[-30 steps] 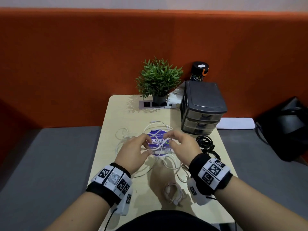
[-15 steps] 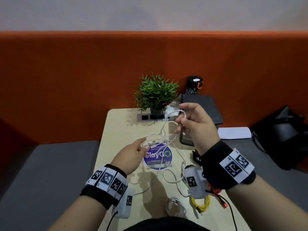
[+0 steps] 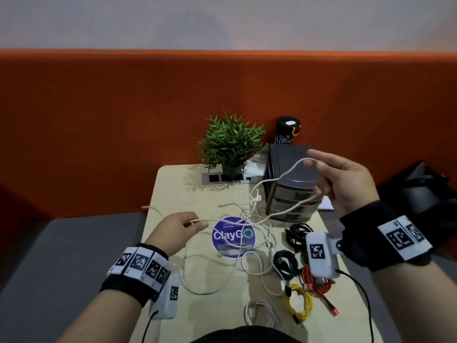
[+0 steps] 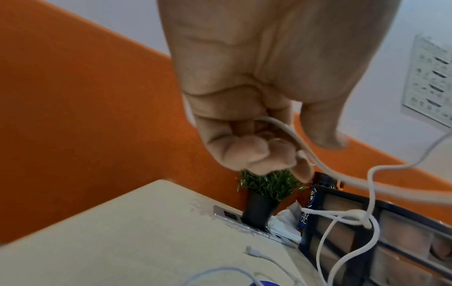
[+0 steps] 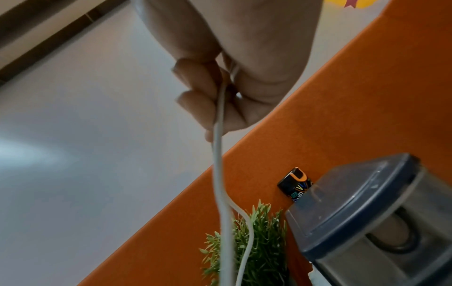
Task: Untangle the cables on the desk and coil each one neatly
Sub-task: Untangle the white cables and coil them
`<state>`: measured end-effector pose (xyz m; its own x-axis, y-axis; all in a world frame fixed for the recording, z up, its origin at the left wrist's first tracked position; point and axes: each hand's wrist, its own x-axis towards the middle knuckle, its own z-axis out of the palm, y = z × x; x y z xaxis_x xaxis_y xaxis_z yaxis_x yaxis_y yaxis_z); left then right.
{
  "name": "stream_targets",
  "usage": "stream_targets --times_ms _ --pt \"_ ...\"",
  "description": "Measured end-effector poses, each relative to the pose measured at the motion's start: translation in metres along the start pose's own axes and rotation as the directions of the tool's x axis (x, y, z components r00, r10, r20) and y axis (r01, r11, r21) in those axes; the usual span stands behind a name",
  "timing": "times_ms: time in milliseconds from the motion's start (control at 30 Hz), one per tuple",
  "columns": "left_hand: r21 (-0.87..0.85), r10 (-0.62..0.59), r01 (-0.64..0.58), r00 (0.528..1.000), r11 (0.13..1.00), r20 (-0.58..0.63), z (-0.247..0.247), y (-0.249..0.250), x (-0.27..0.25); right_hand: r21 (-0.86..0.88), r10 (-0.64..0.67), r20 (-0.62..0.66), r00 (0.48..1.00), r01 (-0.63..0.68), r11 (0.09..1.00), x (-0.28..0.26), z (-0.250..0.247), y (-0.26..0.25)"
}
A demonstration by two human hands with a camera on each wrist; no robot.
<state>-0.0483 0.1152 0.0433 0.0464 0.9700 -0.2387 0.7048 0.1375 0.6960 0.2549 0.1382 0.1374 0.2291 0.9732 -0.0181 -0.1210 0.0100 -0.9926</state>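
A tangle of white cables (image 3: pixel 249 219) lies over the blue round sticker (image 3: pixel 232 237) on the beige desk (image 3: pixel 173 189). My left hand (image 3: pixel 178 229) pinches one white cable (image 4: pixel 305 151) low above the desk, fingers curled round it. My right hand (image 3: pixel 343 179) is raised in front of the drawer unit and holds a loop of the same white cable (image 5: pixel 220 135), which hangs down in a knot (image 4: pixel 364 216). Coiled black (image 3: pixel 286 263), red (image 3: pixel 314 278), yellow (image 3: pixel 299 303) and white (image 3: pixel 259 313) cables lie near the front right.
A grey drawer unit (image 3: pixel 289 184) stands at the back right, with a potted plant (image 3: pixel 232 144), a socket strip (image 3: pixel 222 178) and a black bottle (image 3: pixel 286 131) behind. An orange partition (image 3: pixel 123 120) backs the desk. A black bag (image 3: pixel 425 191) sits to the right.
My right hand has lifted up and to the right with a white cable loop, pulling it out of the tangle. The left hand stayed low, holding its strand, and the view tilted upward.
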Motion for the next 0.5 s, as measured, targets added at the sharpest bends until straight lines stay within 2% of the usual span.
stream_targets --times_ms 100,200,267,333,367,400,433,467,500 --pt "-0.062 0.001 0.005 0.995 0.998 0.104 0.002 -0.005 -0.004 0.000 -0.008 0.019 1.000 0.008 1.000 -0.001 -0.002 0.004" --pt "0.070 -0.008 -0.002 0.991 0.998 0.133 0.005 -0.005 -0.005 -0.011 -0.008 0.072 0.997 0.009 1.000 -0.004 0.001 0.008" --pt "0.141 0.015 -0.037 0.989 0.989 0.150 0.007 0.000 -0.005 -0.087 0.013 0.110 0.994 -0.003 0.996 -0.004 0.007 0.014" --pt "0.105 0.056 -0.073 0.986 0.992 0.155 0.008 0.005 -0.005 -0.230 0.036 0.144 0.989 -0.002 0.973 -0.005 0.012 0.021" --pt "0.060 0.081 -0.091 0.985 0.994 0.153 0.008 0.008 -0.007 -0.385 0.034 0.158 0.987 0.030 0.923 -0.005 0.014 0.024" --pt "0.024 0.113 -0.118 0.982 0.993 0.154 0.007 0.011 -0.008 -0.577 0.029 0.173 0.984 0.077 0.813 -0.006 0.015 0.027" --pt "0.007 0.151 -0.154 0.976 0.988 0.158 0.007 0.015 -0.010 -0.736 0.026 0.180 0.983 0.117 0.667 -0.007 0.017 0.029" --pt "-0.005 0.190 -0.192 0.968 0.981 0.165 0.006 0.021 -0.013 -0.827 -0.003 0.188 0.982 0.160 0.539 -0.011 0.020 0.031" --pt "-0.026 0.225 -0.224 0.959 0.974 0.172 0.005 0.027 -0.016 -0.862 -0.041 0.211 0.977 0.206 0.464 -0.016 0.024 0.032"
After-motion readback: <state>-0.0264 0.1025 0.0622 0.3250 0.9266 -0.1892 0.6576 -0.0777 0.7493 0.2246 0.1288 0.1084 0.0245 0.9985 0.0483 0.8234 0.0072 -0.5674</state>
